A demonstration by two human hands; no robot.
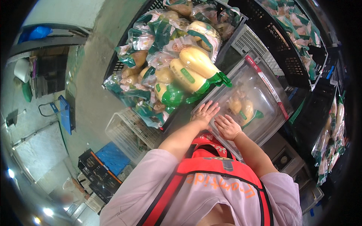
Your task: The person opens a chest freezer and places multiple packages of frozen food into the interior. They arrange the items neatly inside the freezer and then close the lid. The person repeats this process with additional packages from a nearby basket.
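Observation:
My left hand [205,114] lies palm down with fingers spread at the near left edge of a clear domed lid [265,113], which looks like that of a vacuum packing machine. Beside it, my right hand [227,128] rests flat on the same lid. Neither hand holds anything. Under the lid lies a clear and green bag [243,108] of pale root vegetables, which look like lotus roots. Left of the machine, vacuum-sealed packs [188,73] with green ends lie on top of looser green and white bags [154,34] in a black crate [111,66].
White perforated baskets [135,127] stand at the lower left and behind the machine. More black crates of bagged vegetables [304,36] are on the right. A blue platform trolley [66,113] stands on the far left floor. Another person [75,189] is at the lower left, near stacked black crates [99,169].

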